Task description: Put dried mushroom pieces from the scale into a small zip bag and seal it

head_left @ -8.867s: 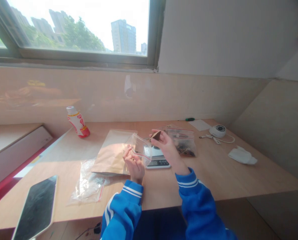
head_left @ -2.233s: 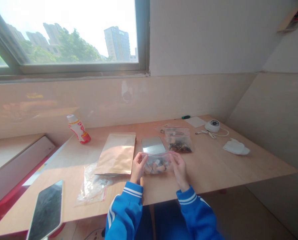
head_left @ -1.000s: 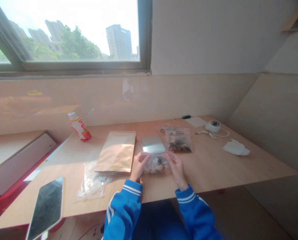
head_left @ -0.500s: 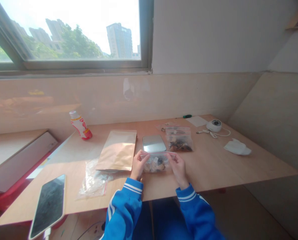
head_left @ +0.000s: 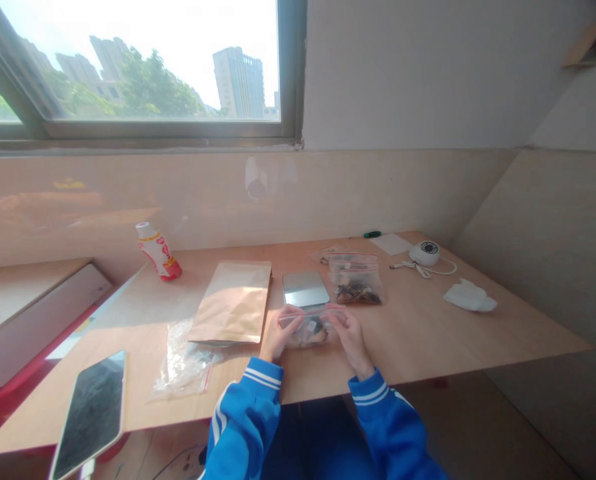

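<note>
A clear zip bag (head_left: pixel 309 332) with brown and dark dried pieces and a small white packet inside lies before me near the table's front edge. My left hand (head_left: pixel 279 331) pinches its top edge at the left end. At the right end my right hand (head_left: pixel 349 331) pinches the same edge between thumb and fingers. Just behind the bag sits a flat silver scale (head_left: pixel 305 289). Right of the scale are filled zip bags (head_left: pixel 358 287) holding dark dried pieces. A brown kraft paper pouch (head_left: pixel 235 300) lies flat to the left of my left hand.
Empty clear bags (head_left: pixel 185 367) lie left of my arm, with a charging phone (head_left: pixel 92 407) overhanging the front edge. A bottle (head_left: pixel 159 252) stands back left. Farther right are a white camera (head_left: pixel 424 253) with its cable, crumpled tissue (head_left: pixel 471 295) and a green-handled tool (head_left: pixel 373 234).
My right hand has come slightly inward, and the bag's top edge now looks bent rather than stretched straight. Both hands keep their pinch. The whole view has shifted a little.
</note>
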Motion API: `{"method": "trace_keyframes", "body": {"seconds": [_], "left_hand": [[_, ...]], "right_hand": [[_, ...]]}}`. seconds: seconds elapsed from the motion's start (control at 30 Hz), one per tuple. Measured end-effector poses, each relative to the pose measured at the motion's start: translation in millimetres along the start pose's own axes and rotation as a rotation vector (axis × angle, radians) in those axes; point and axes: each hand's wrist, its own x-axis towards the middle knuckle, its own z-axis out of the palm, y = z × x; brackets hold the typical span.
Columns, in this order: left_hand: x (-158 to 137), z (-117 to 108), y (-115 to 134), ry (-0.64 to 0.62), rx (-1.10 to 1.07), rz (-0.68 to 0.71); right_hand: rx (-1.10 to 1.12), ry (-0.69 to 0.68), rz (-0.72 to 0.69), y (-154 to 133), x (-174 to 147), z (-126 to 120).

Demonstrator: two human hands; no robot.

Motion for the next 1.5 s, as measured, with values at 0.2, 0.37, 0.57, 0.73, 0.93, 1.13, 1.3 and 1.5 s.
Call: {"method": "trace_keyframes", "body": {"seconds": [0.2, 0.37, 0.57, 0.73, 0.93, 1.13, 1.3, 1.5], "left_hand": [[1.7, 1.1, -3.9, 0.125, 0.018, 0.010], [1.4, 1.7, -4.9, 0.143, 0.022, 0.011], [0.9, 1.6, -5.3, 0.167, 0.074, 0.040], [0.6, 1.7, -3.9, 0.172, 0.080, 0.059], [0.0, 3.7, -3.7, 0.155, 0.089, 0.043], [0.4, 3.9, -3.2, 0.122, 0.106, 0.057], [0.8, 4.5, -3.3, 0.118, 0.122, 0.070], [0.8, 4.6, -3.0, 0.159, 0.161, 0.112]], "right_hand": [[-0.064, 0.056, -0.026, 2.2, 1.8, -0.6], [-0.070, 0.071, -0.005, 2.0, 1.6, -0.6], [-0.092, 0.100, -0.011, 3.8, 1.3, -1.1], [-0.061, 0.088, -0.011, 5.6, 1.0, -2.2], [0.093, -0.001, 0.036, 2.9, -2.8, -1.6], [-0.010, -0.074, 0.048, -1.3, -2.0, 1.2], [-0.060, -0.029, -0.011, -1.6, -1.9, -0.1], [-0.083, 0.000, -0.052, 1.1, -1.7, -0.4]]}}
